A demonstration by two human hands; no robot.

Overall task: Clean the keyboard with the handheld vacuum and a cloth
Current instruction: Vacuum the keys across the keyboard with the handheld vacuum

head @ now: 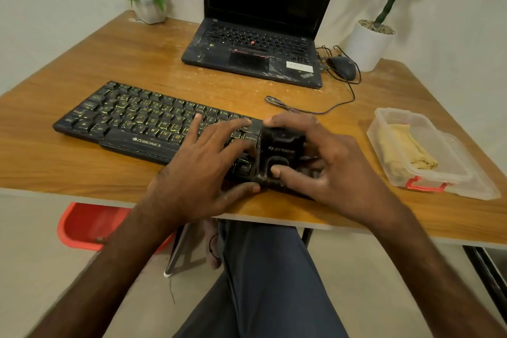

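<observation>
- The right end of the keyboard [131, 118] is hidden under both hands and the vacuum [279, 145]. At frame centre, only a Ctrl key and part of Enter show between them.
- The vacuum is a small black block with a label too blurred to read. Fingers cover its right side, and its underside is out of sight, so I cannot tell whether it touches the keys.
- The pale yellow cloth [403, 145] lies crumpled inside a clear box [450, 156] at the right of the frame. The box walls blur its outline.
- The laptop [255, 46] at top centre has a dark screen cut off by the upper edge. The left plant [149, 9] and right plant [367, 46] are cut off too.
- A red object [85, 228] shows under the tabletop [109, 167] at lower left, too hidden to identify.
- Right hand [329, 162]: its grip is closed round the vacuum, with fingers curled over the far top and the thumb on the near face.
- Left hand [203, 162]: its grip is wide and holds nothing. The fingers lie straight and spread on the keys just left of the vacuum, with the thumb along the keyboard's near edge.
- The keyboard lies slantwise across the middle of the tabletop. The vacuum is over its right end, between the two hands.
- The cloth is well apart from both hands, to the right of the right hand.
</observation>
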